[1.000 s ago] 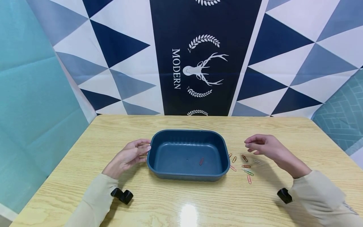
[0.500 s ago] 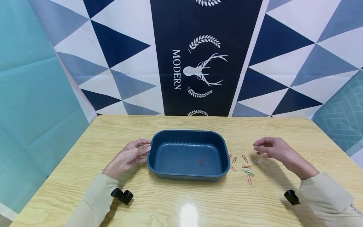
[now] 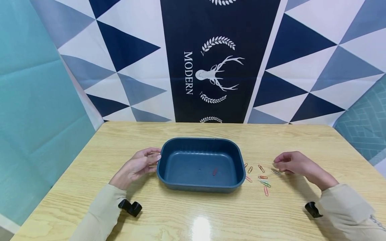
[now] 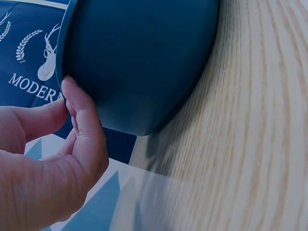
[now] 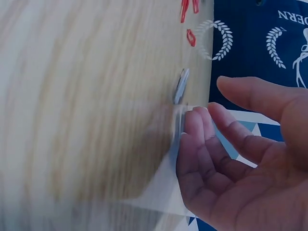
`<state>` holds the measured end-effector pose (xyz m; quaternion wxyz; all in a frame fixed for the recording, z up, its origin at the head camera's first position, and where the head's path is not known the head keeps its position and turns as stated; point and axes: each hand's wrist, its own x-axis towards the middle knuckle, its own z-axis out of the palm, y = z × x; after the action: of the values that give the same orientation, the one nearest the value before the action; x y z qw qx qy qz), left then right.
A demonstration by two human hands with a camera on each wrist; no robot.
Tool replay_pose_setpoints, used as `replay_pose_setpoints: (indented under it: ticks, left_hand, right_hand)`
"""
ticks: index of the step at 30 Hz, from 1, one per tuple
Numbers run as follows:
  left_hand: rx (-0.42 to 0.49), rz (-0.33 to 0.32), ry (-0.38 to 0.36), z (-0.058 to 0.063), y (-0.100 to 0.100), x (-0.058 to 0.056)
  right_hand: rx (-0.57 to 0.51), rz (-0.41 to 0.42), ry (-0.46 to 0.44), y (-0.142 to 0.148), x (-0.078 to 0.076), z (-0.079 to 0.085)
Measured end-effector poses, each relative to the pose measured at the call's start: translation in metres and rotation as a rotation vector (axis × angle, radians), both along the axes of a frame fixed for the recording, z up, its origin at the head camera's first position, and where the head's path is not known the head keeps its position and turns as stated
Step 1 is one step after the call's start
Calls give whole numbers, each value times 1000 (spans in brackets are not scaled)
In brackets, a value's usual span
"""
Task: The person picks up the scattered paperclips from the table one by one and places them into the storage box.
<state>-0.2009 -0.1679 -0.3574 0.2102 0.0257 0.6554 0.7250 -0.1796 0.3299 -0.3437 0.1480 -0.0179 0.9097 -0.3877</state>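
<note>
A dark blue plastic bin (image 3: 196, 167) stands on the wooden table, with one red paper clip (image 3: 214, 171) lying inside. My left hand (image 3: 140, 165) pinches the bin's left rim between thumb and fingers; the left wrist view shows the rim (image 4: 61, 53) from outside. Low over the table at the right is my right hand (image 3: 297, 165), its fingertips close to a silvery white paper clip (image 5: 181, 86). In the right wrist view a gap separates its thumb from the bent fingers, with nothing held between them.
Several paper clips lie loose between the bin and my right hand, among them orange (image 3: 261, 168), green (image 3: 266, 183) and pink (image 3: 266, 191) ones. A patterned cloth (image 3: 144, 67) hangs behind the table's far edge.
My right hand has moved to the right and then down, closer to the silvery white clip. My left hand and the bin stay where they were.
</note>
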Motion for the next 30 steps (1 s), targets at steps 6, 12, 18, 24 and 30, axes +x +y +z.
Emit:
replay_pose_setpoints:
  ticks: [6, 12, 18, 24, 30]
  left_hand:
    - [8, -2, 2, 0, 1, 0]
    - [9, 3, -3, 1, 0, 1]
    - [8, 2, 1, 0, 0, 1]
    - [5, 0, 6, 0, 0, 1]
    - [6, 7, 4, 0, 0, 2]
  right_hand:
    - [53, 9, 7, -1, -2, -3]
    - [106, 38, 44, -3, -1, -5]
    - [153, 58, 87, -6, 1, -6]
    - [285, 122, 216, -10, 3, -9]
    - [320, 150, 252, -10, 4, -10]
